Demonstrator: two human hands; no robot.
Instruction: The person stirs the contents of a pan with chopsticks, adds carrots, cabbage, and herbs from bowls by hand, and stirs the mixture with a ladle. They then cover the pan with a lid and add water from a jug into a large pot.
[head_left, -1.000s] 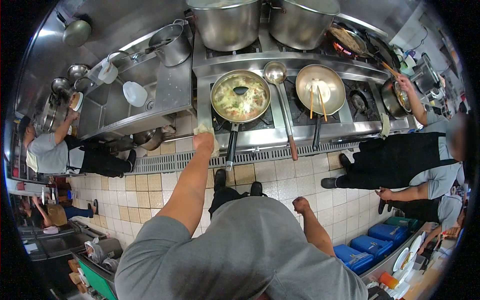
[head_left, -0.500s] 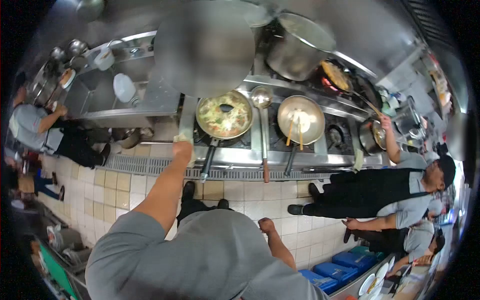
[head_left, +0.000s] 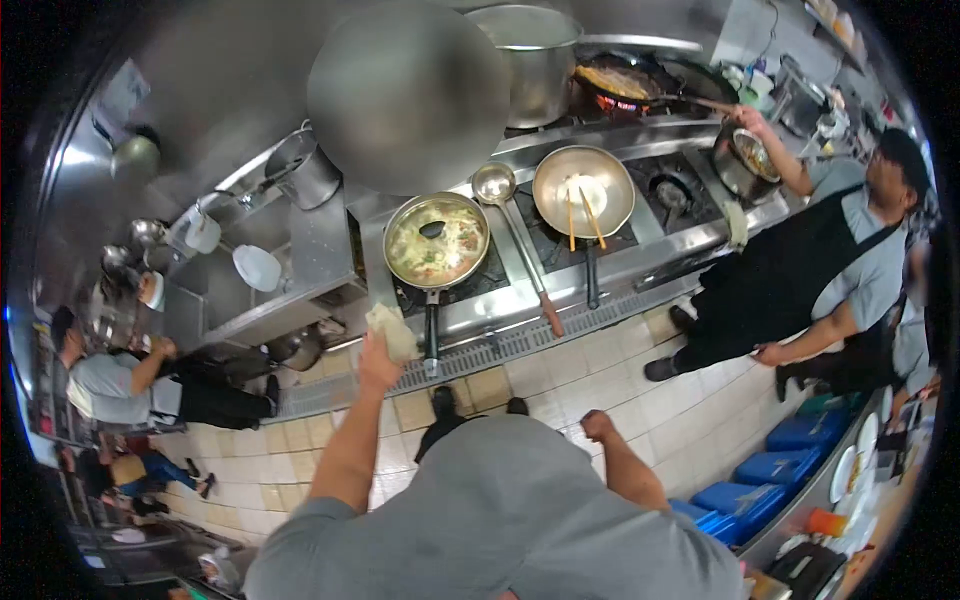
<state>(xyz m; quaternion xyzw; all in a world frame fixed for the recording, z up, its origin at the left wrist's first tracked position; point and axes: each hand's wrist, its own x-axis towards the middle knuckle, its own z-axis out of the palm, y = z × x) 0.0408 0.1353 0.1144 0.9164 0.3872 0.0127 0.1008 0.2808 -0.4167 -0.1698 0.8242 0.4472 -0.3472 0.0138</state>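
Note:
My left hand [head_left: 378,362] is closed around a pale folded cloth [head_left: 393,332], just left of the handle of a lidded frying pan [head_left: 437,272]. Through the pan's glass lid, which has a black knob [head_left: 432,230], a pale food with bits of green and red shows. My right hand [head_left: 598,426] hangs beside my body in a loose fist, with nothing visible in it. Between the pans lies a ladle [head_left: 494,184] with a wooden handle end. A second frying pan [head_left: 560,170] holds a pair of wooden chopsticks [head_left: 587,215] and something white.
On the right a co-worker [head_left: 790,260] grips the handle of a wok [head_left: 625,82] over flame. A tall pot [head_left: 540,80] stands behind. The sink [head_left: 225,285] is at left, near another person [head_left: 130,385]. Blue bins [head_left: 775,468] line the right side. A blurred disc covers the top middle.
My view has turned, so the stove appears tilted. My left hand, still holding the cloth, has drawn back from the stove's edge. My right hand stays closed beside me.

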